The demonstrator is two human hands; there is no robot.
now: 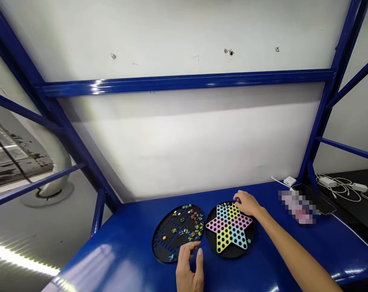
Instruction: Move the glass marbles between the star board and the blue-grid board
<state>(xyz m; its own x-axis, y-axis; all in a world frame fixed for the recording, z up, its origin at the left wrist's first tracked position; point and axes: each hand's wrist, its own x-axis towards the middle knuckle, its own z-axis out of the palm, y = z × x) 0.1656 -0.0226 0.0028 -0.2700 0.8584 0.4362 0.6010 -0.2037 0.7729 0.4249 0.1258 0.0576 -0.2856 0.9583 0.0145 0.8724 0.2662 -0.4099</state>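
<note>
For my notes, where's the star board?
In the head view, the star board lies right of centre, right of the marble-strewn tray, near the right hand.

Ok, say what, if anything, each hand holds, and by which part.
The left hand is open, nothing visible in it. The right hand is at the far yellow tip of the star; whether it grips anything cannot be told.

Workshop-like, with blue metal frame (184,82)
</note>
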